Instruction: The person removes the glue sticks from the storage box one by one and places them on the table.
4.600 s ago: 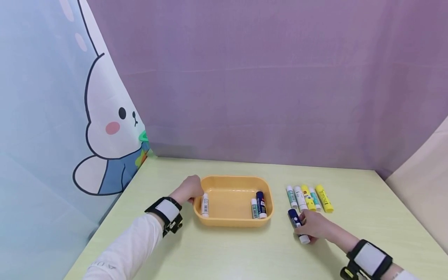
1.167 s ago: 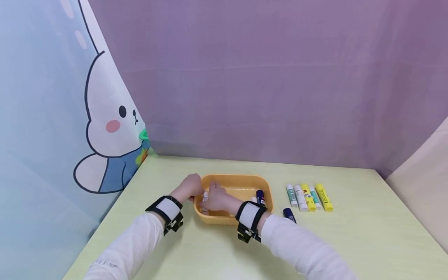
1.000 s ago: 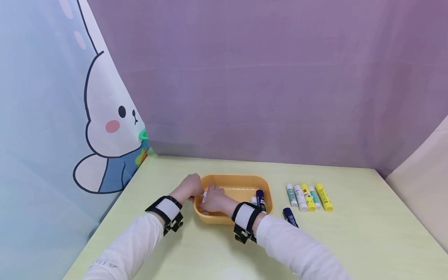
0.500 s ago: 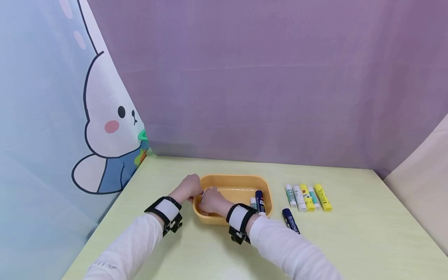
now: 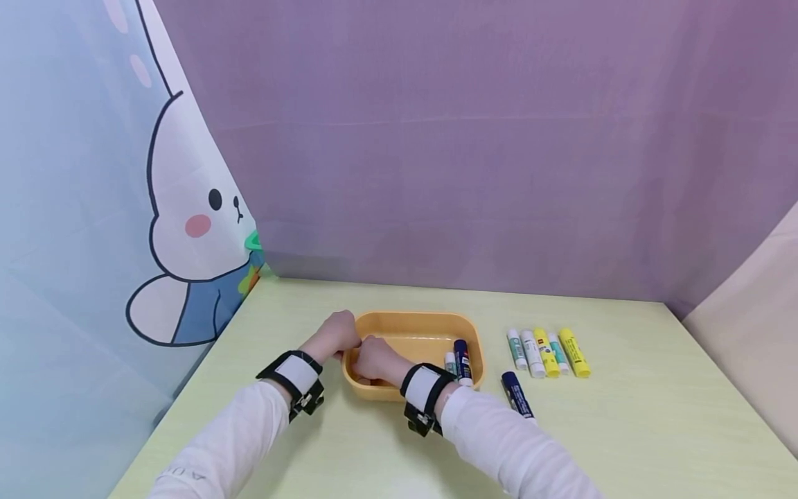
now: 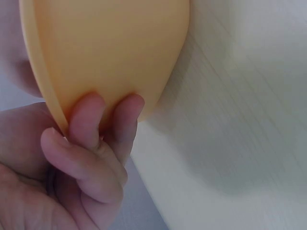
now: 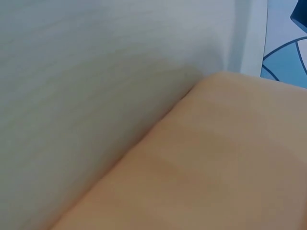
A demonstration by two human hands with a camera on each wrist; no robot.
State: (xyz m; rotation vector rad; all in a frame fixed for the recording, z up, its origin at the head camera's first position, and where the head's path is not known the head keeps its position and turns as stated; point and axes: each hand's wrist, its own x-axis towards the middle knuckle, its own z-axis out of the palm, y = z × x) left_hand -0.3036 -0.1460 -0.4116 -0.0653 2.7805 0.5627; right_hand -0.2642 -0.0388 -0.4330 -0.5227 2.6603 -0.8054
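Note:
My left hand (image 5: 339, 333) grips the left end of a yellow-orange plastic tray (image 5: 414, 395). In the left wrist view its fingers (image 6: 86, 120) press against the tray's outer wall just below the rim. My right hand (image 5: 377, 359) reaches inside at the same end, fingers curled around a white glue stick that the hand now hides. The right wrist view shows only the tray's outer wall (image 7: 216, 158) and the table, not the hand. At the tray's right end lie a navy glue stick (image 5: 462, 359) and a smaller white-and-teal one (image 5: 450, 362).
Right of the tray, another navy glue stick (image 5: 516, 394) lies slanted on the pale table (image 5: 636, 402). Beyond it several white, teal and yellow glue sticks (image 5: 546, 352) lie side by side in a row. A purple cloth (image 5: 474, 173) hangs behind the table.
My right hand left the navy glue stick on the table and moved left into the tray. Its spread fingers closed over the white glue stick there. My left hand stayed on the tray.

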